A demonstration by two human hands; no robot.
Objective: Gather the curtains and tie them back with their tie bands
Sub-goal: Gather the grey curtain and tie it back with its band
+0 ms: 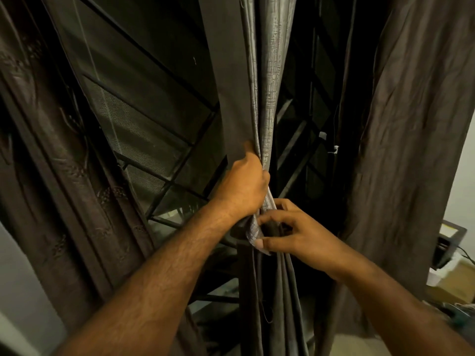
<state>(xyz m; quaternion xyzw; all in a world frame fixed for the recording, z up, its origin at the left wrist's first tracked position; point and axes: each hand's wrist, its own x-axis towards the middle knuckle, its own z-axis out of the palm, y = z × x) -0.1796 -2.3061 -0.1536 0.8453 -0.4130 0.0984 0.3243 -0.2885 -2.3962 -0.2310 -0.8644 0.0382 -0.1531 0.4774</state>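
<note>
With the left hand (243,185) closed in a firm grip around the gathered curtain (267,98) in front of the window grille (144,140), the right hand (295,231), just below it, pinches the tie band (253,231) loosely and should, I judge, draw it snug before the bunch slackens.

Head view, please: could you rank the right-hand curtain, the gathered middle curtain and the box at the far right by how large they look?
1. right-hand curtain, largest.
2. gathered middle curtain, gripped by the left hand, with the right hand just below.
3. box, smallest, though partly cut off.
</note>
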